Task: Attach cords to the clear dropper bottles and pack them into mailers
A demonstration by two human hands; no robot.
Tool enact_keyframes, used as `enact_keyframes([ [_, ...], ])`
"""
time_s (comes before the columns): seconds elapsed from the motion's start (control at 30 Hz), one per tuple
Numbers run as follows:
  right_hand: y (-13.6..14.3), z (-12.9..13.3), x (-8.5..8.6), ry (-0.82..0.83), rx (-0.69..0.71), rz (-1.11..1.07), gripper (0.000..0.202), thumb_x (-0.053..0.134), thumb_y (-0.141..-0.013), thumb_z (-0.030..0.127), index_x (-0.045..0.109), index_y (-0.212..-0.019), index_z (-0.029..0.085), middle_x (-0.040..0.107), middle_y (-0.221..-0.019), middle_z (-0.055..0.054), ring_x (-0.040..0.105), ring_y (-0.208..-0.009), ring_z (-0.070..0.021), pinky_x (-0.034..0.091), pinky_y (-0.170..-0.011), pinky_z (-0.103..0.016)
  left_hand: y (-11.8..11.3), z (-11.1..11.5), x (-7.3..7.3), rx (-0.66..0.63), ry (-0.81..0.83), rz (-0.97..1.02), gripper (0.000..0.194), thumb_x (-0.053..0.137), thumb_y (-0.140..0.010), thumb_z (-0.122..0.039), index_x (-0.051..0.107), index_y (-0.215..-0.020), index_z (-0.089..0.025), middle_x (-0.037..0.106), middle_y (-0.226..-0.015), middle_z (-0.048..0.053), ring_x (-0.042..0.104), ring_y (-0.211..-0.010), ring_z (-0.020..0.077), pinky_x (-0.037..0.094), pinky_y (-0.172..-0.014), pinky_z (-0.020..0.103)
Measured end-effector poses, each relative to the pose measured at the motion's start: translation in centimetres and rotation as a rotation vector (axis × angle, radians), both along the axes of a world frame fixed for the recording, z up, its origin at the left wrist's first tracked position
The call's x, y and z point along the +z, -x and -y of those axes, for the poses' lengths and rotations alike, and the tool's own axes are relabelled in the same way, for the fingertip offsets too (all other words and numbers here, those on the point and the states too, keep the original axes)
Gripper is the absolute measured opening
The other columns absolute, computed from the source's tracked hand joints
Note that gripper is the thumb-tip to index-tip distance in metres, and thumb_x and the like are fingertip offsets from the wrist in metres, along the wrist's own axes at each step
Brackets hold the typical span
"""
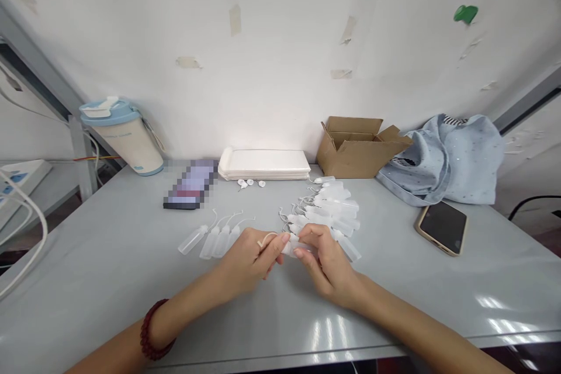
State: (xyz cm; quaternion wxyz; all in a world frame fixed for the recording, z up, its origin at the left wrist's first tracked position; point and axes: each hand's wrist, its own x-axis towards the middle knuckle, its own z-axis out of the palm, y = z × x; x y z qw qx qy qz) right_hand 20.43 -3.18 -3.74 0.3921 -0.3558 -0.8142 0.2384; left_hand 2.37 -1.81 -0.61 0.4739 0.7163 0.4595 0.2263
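Near the middle of the grey table, my left hand (258, 257) pinches the neck end of a small translucent plastic bottle (290, 246), with a thin white cord curling above the fingers. My right hand (324, 257) grips the other end of that bottle between thumb and fingers. Several similar bottles (346, 204) with corded tops lie in a pile just beyond my right hand. To the left of my left hand lies a smaller row of such bottles (211, 241). Small white caps (249, 183) sit in front of a stack of white packets (269, 162).
A phone (190, 186) and a blue-lidded tumbler (127, 134) stand at the back left of the table (394, 315). An open cardboard box (359, 155), a light blue cloth bag (464, 158) and another phone (442, 228) are at the right.
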Motion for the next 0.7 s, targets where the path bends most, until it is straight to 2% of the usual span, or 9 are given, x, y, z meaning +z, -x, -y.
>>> enact_keyframes([
  [0.07,0.3,0.3,0.3,0.181,-0.008,-0.082,0.008,0.031,-0.095,0.022,0.024,-0.092,0.024,0.035,-0.055,0.011,0.033,-0.045,-0.0099,0.031,-0.049,-0.023,-0.1,0.0,-0.1,-0.002,-0.010,0.011,0.050,0.033,-0.091,-0.045,0.039,-0.048,-0.021,0.040,-0.041,-0.003,0.055,-0.055,0.0150,0.044,-0.060,0.025],
  [0.13,0.5,0.6,0.6,0.305,-0.019,-0.147,0.013,0.031,-0.095,0.024,0.022,-0.087,0.025,0.029,-0.054,0.012,0.029,-0.046,-0.0098,0.029,-0.050,-0.023,-0.2,0.1,-0.2,-0.014,-0.045,0.025,0.049,0.032,-0.092,-0.043,0.036,-0.048,-0.021,0.038,-0.042,-0.004,0.051,-0.051,0.0132,0.045,-0.062,0.026],
  [0.23,0.7,0.7,0.9,0.470,-0.018,-0.231,0.015,0.032,-0.096,0.033,0.024,-0.086,0.025,0.030,-0.055,0.011,0.029,-0.050,-0.0102,0.031,-0.053,-0.023,-0.2,0.1,-0.2,-0.037,-0.220,-0.028,0.043,0.032,-0.092,-0.036,0.035,-0.052,-0.020,0.038,-0.047,-0.005,0.041,-0.047,0.0110,0.041,-0.058,0.026],
  [0.37,0.5,0.3,1.4,0.724,0.015,-0.375,0.024,0.038,-0.094,0.046,0.027,-0.089,0.025,0.026,-0.056,0.012,0.021,-0.047,-0.0081,0.025,-0.047,-0.020,0.1,0.0,-0.6,-0.088,-0.467,-0.133,0.032,0.033,-0.093,-0.027,0.040,-0.063,-0.020,0.046,-0.059,-0.002,0.043,-0.054,0.0117,0.036,-0.055,0.025],
  [0.53,0.0,-0.3,2.1,1.025,0.105,-0.480,0.033,0.045,-0.089,0.053,0.026,-0.086,0.026,0.021,-0.052,0.013,0.013,-0.044,-0.0065,0.015,-0.042,-0.018,0.4,-0.2,-2.2,-0.120,-0.723,-0.139,0.031,0.026,-0.098,-0.028,0.044,-0.073,-0.019,0.048,-0.067,0.000,0.043,-0.057,0.0129,0.037,-0.054,0.025],
  [0.63,-0.2,-0.4,2.3,1.147,0.114,-0.494,0.034,0.045,-0.089,0.053,0.025,-0.084,0.026,0.018,-0.052,0.013,0.010,-0.044,-0.0060,0.012,-0.042,-0.018,0.4,-0.3,-2.6,-0.132,-0.799,-0.155,0.030,0.025,-0.098,-0.029,0.046,-0.079,-0.019,0.049,-0.069,0.001,0.044,-0.059,0.0139,0.039,-0.055,0.026],
  [0.7,-0.2,-0.6,2.3,1.111,0.110,-0.467,0.033,0.045,-0.089,0.053,0.027,-0.084,0.026,0.019,-0.052,0.013,0.011,-0.044,-0.0063,0.013,-0.042,-0.018,0.3,-0.4,-2.4,-0.130,-0.778,-0.171,0.027,0.027,-0.098,-0.028,0.048,-0.082,-0.019,0.050,-0.071,0.001,0.046,-0.060,0.0142,0.041,-0.057,0.026],
])
